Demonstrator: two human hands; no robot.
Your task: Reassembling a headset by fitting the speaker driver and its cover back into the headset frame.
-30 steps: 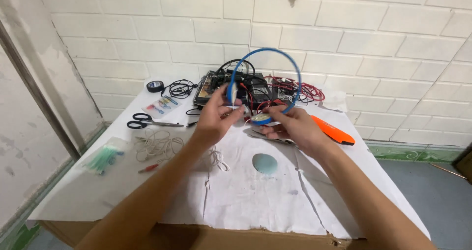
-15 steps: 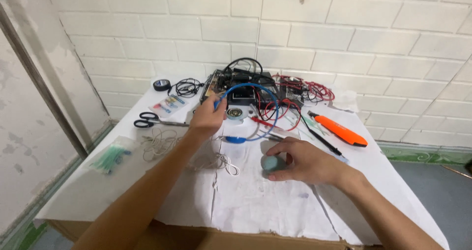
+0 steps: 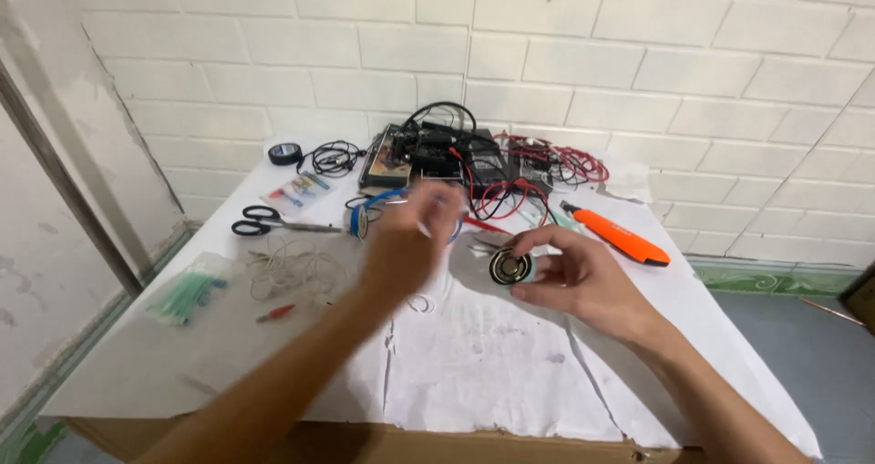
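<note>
While the blurred left hand [image 3: 406, 245] hides the blue headphones [image 3: 369, 213], the right hand [image 3: 574, 277] holds a round speaker [image 3: 509, 267].

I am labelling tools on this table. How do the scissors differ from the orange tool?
The scissors have black handles and grey metal blades; the orange tool is mostly orange with a dark tip at each end. The scissors lie on the left side of the table, the orange tool on the right. The scissors end in two finger loops; the orange tool is one long bar. Both lie flat, and neither hand touches them.
</note>
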